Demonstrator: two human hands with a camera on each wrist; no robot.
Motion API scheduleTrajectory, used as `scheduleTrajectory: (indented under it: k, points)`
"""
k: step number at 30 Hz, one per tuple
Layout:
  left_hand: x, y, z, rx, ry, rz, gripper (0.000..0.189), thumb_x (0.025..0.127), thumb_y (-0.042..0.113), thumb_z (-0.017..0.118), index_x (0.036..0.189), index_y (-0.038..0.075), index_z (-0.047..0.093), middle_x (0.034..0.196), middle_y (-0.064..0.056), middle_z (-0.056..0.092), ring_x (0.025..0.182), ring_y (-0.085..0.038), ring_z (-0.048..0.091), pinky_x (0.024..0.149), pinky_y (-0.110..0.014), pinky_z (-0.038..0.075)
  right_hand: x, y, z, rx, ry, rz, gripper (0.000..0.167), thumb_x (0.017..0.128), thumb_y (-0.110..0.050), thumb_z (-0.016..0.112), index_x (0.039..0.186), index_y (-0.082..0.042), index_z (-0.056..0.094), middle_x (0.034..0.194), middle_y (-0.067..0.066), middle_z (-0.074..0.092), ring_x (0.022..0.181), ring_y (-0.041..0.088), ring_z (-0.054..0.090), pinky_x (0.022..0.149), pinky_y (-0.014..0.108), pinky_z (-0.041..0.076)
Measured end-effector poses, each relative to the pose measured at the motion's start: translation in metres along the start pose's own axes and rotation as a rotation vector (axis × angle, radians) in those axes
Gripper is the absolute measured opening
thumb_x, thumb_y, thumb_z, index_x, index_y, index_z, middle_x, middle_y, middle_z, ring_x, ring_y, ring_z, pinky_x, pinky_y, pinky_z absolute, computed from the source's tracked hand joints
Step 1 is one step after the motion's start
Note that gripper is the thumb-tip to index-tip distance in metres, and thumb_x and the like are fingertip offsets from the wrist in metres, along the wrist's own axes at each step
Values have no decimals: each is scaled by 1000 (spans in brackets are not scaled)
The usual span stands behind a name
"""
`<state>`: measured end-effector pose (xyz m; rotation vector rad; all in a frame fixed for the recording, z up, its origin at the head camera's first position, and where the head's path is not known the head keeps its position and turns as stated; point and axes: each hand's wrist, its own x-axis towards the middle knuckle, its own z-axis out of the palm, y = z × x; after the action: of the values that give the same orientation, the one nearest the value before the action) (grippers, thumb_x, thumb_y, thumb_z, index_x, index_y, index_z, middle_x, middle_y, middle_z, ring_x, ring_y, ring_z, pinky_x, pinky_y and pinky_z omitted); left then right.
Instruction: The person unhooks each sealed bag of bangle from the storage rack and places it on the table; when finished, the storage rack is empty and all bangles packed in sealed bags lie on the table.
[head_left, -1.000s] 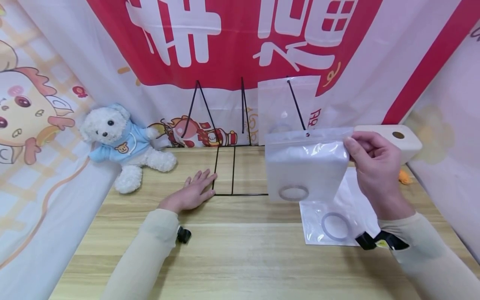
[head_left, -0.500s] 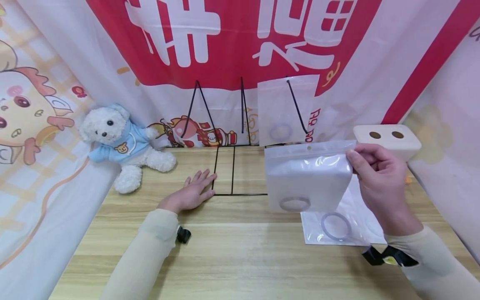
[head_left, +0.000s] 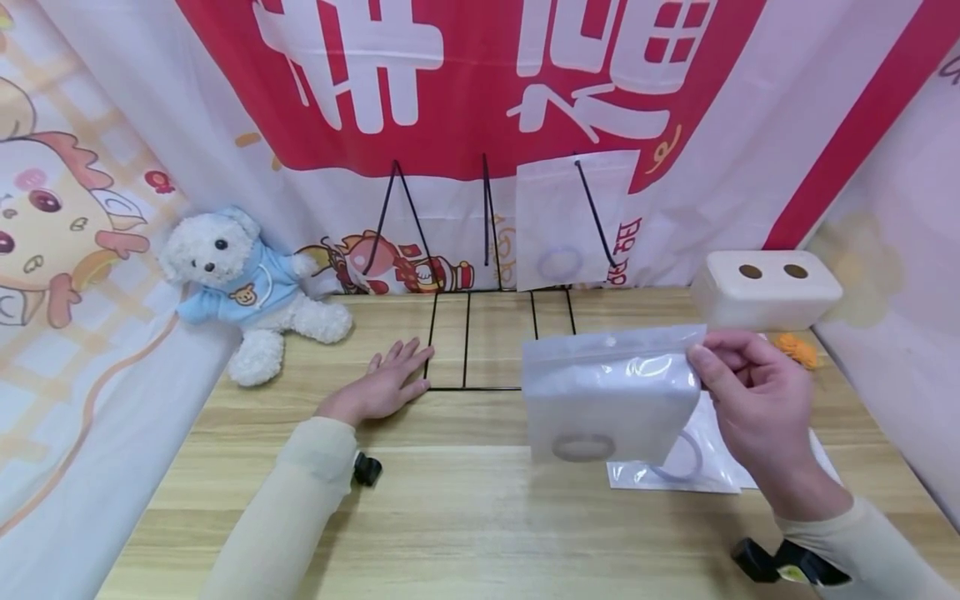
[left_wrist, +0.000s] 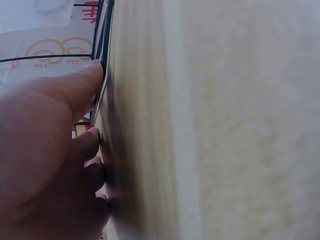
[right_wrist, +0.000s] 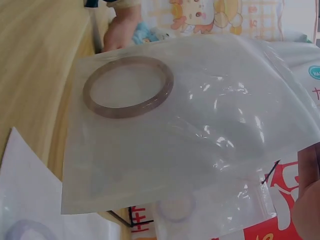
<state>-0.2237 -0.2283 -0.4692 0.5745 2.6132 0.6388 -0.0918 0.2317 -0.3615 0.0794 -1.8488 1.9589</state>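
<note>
My right hand point(head_left: 757, 408) pinches the top right corner of a clear zip bag point(head_left: 611, 392) with a greyish-brown bangle point(right_wrist: 129, 87) lying in its lower part. The bag hangs over the table, in front of a black wire rack point(head_left: 483, 389). My left hand point(head_left: 382, 385) lies with its fingers out flat on the table, fingertips at the rack's left side bar. Another clear bag point(head_left: 555, 187) with a pale bangle point(head_left: 560, 263) hangs on the rack's right hook. Beneath my right hand, more bagged bangles lie on the table, one pale ring point(head_left: 684, 457) showing, partly hidden.
A white teddy bear point(head_left: 251, 287) in a blue hoodie sits at the back left. At the back right stands a cream box point(head_left: 772, 292) with two dark round spots, an orange flower-like thing point(head_left: 797, 350) before it. A printed cloth point(head_left: 465, 117) covers the wall behind the rack.
My right hand has drawn the bag down and towards me, from the tip of the rack's right hook to in front of the rack. My left hand has not moved.
</note>
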Motion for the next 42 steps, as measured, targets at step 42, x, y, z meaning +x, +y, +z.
scheduleTrajectory:
  k: [42]
  points:
    - [3, -4, 1, 1, -1, -1, 67, 116, 37, 47, 175, 17, 20, 183, -19, 0, 168, -46, -7, 133, -70, -9, 14, 81, 0, -115, -273, 428, 3, 108, -13, 68, 107, -16, 68, 85, -14, 79, 80, 0, 74, 77, 19, 65]
